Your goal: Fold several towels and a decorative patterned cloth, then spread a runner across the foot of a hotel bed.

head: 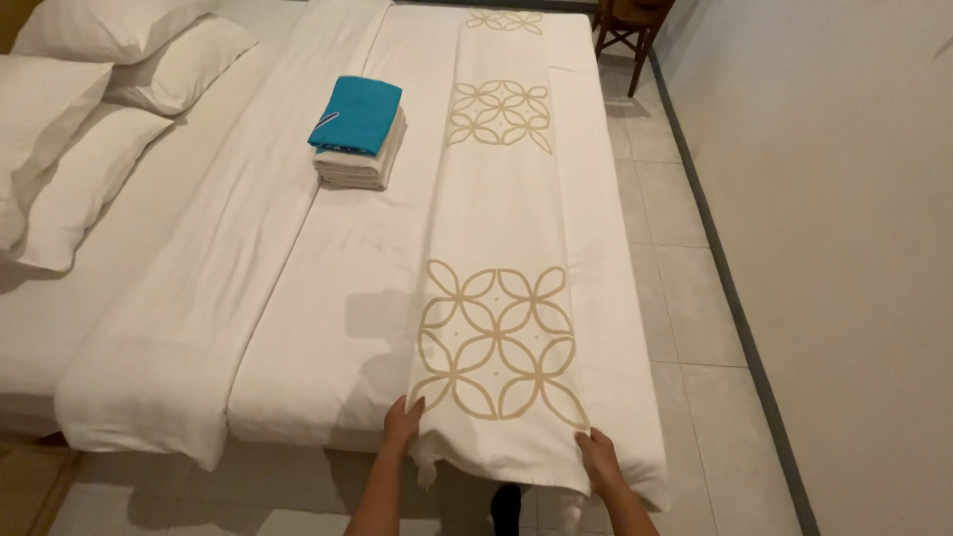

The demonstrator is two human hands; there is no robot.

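Largest by far, a white bed [328,328], spreading up and leftward from both hands, near edge just above the wrists. Folded white duvet [189,288] lying lengthwise, well left of the left grip, its near corner hanging over the bed's edge towards the floor. White bed runner [501,228] with tan petal-ring motifs stretching straight away from the hands along the bed's right side, three motifs visible, the nearest one just beyond the fingertips. Near end of that runner draped over the bed's edge, hanging between the two wrists. Pale tiled floor [685,328] to the right of the right grip: a clear strip between the bed's side and a plain wall [844,248] with a dark skirting line, open all the way to the far end. More tile below and left of the left wrist, under the duvet's hanging corner. White pillows [89,109] stacked far up and left, well apart from both hands. Wooden chair [630,30], only partly in view, at the far end of the floor strip. Stack of folded linen, cream below with a teal folded cloth [355,114] on top, resting on the bed far ahead and slightly left of the left grip, just beside the runner's left edge. Left hand [402,422] pressed flat, fingers spread open on the runner's near left corner. Right hand [599,457] pinching the runner's near right corner, fingers curled over the hem. No containers in sight.
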